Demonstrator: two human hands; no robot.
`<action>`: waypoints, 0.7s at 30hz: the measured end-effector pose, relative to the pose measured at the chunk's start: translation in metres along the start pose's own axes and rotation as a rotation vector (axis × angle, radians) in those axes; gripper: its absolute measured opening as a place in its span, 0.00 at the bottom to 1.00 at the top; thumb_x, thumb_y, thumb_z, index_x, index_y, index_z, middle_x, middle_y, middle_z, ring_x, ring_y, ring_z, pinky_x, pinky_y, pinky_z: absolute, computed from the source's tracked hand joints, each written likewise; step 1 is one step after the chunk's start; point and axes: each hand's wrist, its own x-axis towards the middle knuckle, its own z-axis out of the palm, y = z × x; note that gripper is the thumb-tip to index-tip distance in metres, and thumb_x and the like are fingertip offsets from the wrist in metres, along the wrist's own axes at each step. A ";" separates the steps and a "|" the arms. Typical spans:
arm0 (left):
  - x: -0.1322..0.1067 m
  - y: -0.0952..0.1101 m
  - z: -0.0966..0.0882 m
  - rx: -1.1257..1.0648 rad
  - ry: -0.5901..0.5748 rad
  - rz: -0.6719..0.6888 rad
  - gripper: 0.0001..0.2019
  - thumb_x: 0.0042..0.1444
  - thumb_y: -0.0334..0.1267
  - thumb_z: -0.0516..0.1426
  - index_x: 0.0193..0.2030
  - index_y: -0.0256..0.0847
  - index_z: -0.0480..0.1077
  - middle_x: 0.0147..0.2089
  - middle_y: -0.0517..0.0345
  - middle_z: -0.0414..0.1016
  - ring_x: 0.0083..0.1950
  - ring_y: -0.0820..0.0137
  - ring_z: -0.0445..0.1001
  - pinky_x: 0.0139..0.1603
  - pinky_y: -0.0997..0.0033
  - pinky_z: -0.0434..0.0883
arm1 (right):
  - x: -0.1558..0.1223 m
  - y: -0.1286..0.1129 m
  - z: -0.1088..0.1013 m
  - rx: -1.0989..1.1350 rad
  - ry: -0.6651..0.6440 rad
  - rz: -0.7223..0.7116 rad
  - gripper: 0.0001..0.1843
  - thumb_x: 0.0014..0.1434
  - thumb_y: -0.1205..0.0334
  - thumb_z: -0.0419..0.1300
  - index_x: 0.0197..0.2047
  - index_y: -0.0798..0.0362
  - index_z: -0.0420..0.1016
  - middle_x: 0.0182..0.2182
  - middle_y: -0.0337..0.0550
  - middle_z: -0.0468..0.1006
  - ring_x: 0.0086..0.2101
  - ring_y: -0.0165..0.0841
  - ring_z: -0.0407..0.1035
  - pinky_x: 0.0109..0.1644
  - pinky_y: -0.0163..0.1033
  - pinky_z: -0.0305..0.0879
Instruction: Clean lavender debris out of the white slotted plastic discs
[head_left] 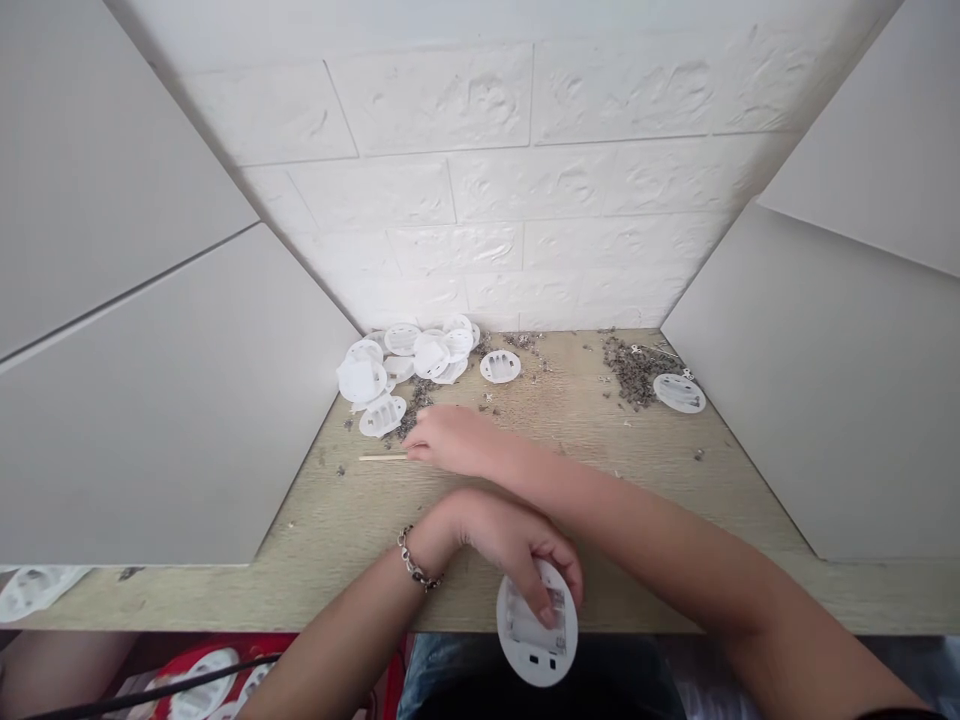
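Observation:
My left hand (510,545), with a bead bracelet on the wrist, is closed on a round white plastic battery holder (537,625) at the near table edge, fingers pressing into its slots. My right hand (450,440) reaches across to the left and pinches the end of a thin wooden stick (382,457) lying on the wooden table (570,440). Just beyond it lie small dark metal bits (415,405) and a pile of white round holders (409,355).
One white holder (500,366) lies alone at the back centre, another (679,392) at the right beside a heap of small metal parts (634,365). Grey panels wall both sides; a white brick wall stands behind. More white parts (34,588) lie at the far left.

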 end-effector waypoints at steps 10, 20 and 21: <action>-0.006 0.000 -0.002 0.230 0.127 -0.046 0.13 0.45 0.39 0.56 0.39 0.40 0.71 0.36 0.63 0.73 0.39 0.70 0.71 0.40 0.75 0.68 | 0.033 0.006 0.020 -0.127 -0.043 -0.082 0.08 0.50 0.68 0.53 0.22 0.59 0.70 0.23 0.45 0.71 0.24 0.29 0.63 0.23 0.33 0.48; -0.007 -0.014 -0.024 0.799 1.327 0.059 0.14 0.57 0.34 0.44 0.47 0.38 0.64 0.46 0.52 0.69 0.46 0.70 0.67 0.47 0.69 0.66 | -0.069 0.044 -0.041 0.996 0.636 0.342 0.06 0.49 0.62 0.52 0.30 0.55 0.59 0.21 0.37 0.71 0.20 0.25 0.65 0.22 0.29 0.61; -0.005 -0.017 -0.026 0.899 1.323 0.057 0.15 0.58 0.33 0.43 0.49 0.38 0.64 0.46 0.51 0.68 0.47 0.69 0.66 0.48 0.68 0.65 | -0.077 0.049 -0.035 1.050 0.652 0.356 0.07 0.48 0.61 0.53 0.29 0.55 0.58 0.21 0.37 0.71 0.21 0.25 0.66 0.23 0.30 0.62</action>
